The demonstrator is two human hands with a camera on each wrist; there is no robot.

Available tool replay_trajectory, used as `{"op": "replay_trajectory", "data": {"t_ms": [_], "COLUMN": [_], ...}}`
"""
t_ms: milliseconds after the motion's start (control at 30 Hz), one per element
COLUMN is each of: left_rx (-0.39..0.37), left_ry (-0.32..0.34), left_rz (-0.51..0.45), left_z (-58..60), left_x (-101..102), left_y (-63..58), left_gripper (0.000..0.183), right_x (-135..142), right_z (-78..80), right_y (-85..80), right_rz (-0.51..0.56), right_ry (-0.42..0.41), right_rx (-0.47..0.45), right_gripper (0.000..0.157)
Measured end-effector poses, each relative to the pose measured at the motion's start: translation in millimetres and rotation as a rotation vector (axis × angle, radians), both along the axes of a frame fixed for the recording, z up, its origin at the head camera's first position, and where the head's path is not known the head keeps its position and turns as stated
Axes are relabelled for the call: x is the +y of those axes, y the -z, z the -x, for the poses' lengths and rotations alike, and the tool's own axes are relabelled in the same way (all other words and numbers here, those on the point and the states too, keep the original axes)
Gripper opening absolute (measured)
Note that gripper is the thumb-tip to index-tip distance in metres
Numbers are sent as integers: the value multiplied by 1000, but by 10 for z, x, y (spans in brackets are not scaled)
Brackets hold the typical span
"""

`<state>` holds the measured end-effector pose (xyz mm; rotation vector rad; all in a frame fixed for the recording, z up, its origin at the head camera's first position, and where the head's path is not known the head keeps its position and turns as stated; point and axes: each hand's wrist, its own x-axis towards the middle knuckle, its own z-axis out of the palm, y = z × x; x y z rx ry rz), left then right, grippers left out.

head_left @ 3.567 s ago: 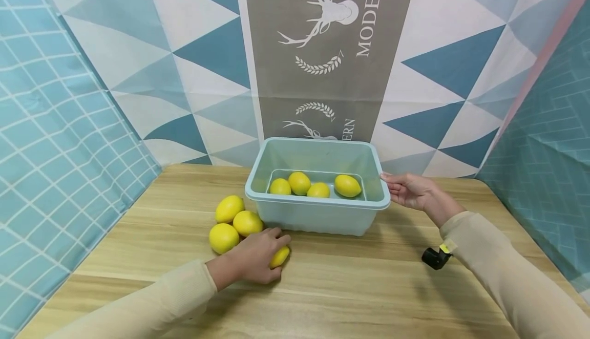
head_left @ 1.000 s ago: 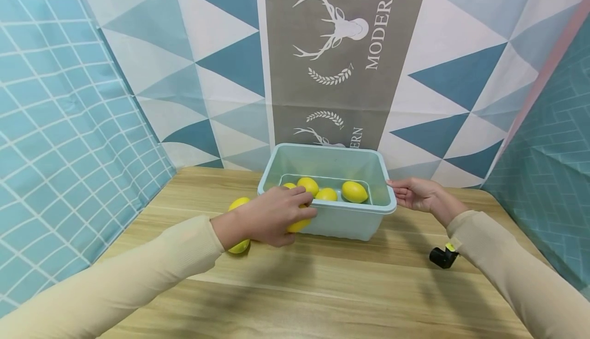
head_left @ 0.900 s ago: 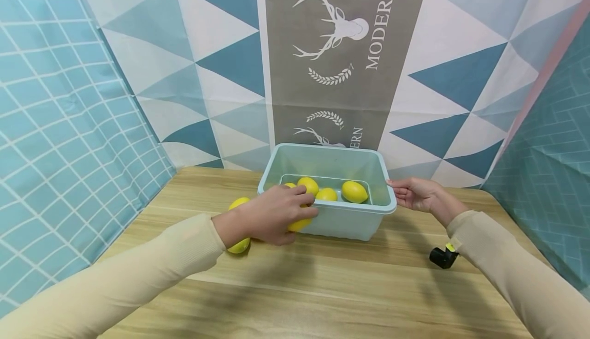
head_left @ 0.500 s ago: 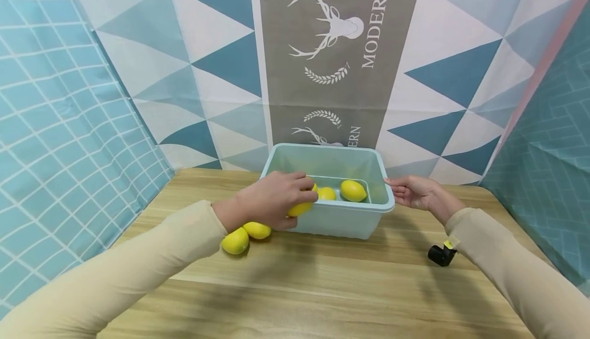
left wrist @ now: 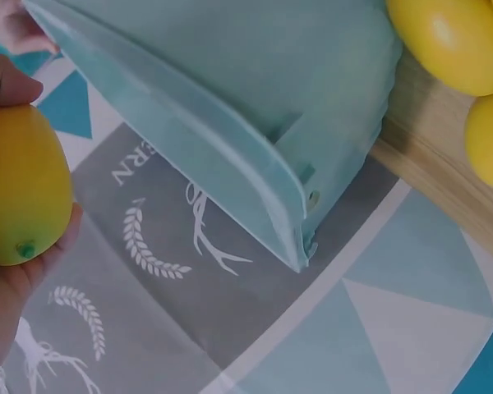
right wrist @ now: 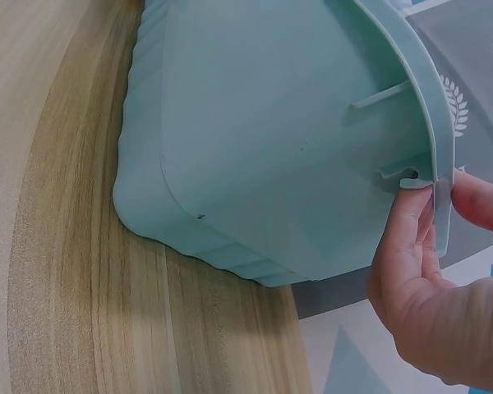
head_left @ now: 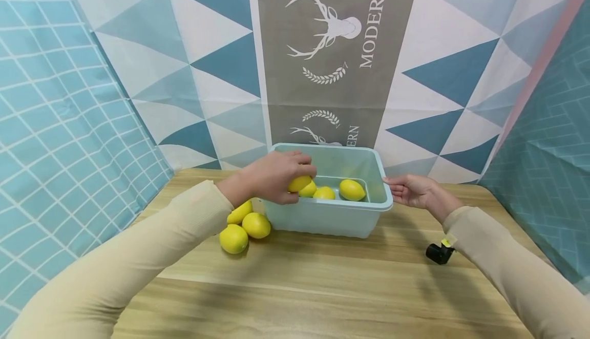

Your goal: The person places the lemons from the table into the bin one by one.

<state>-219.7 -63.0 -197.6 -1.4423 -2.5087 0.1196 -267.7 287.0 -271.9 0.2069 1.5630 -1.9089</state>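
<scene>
My left hand [head_left: 278,176] grips a yellow lemon [head_left: 299,183] above the left front rim of a light blue plastic bin [head_left: 322,218]. In the left wrist view the held lemon [left wrist: 25,185] shows its green tip between thumb and fingers. Inside the bin lie a lemon [head_left: 352,190] at the right and a lemon [head_left: 324,193] near the middle; others are partly hidden by the left hand. My right hand [head_left: 412,191] pinches the bin's right rim, thumb on one side and fingers under it, as the right wrist view shows the rim [right wrist: 442,148] between them.
Three lemons sit on the wooden table [head_left: 295,288] left of the bin, among them a front lemon [head_left: 233,239] and a lemon [head_left: 256,225] close to the bin wall. A black camera piece [head_left: 439,253] hangs at the right sleeve. Patterned sheets [head_left: 221,72] enclose the table.
My left hand picked up a lemon from the table beside the bin and has lifted it up over the bin's front rim. My right hand stays at the right rim.
</scene>
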Motion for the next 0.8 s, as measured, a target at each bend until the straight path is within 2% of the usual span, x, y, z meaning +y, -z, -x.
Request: {"op": "replay_trajectory", "data": {"t_ms": [300,567,800], "left_rx": [-65,-143,-181], "left_ry": [-95,-166,-203], "left_rz": [-24,2,43], "left_z": [157,328,465], "left_x": [59,200,309], "left_y": [-115,-227,-275], "left_gripper": [31,30,32], "right_x": [-11,-19,-50], "right_z": [11,-1,21], "right_y": [-15,-58,-42], "right_rz": [-33,-68,-83], "right_ry": [-12,26,43], "right_rx": [9,18,21], "right_gripper": [24,24,10]}}
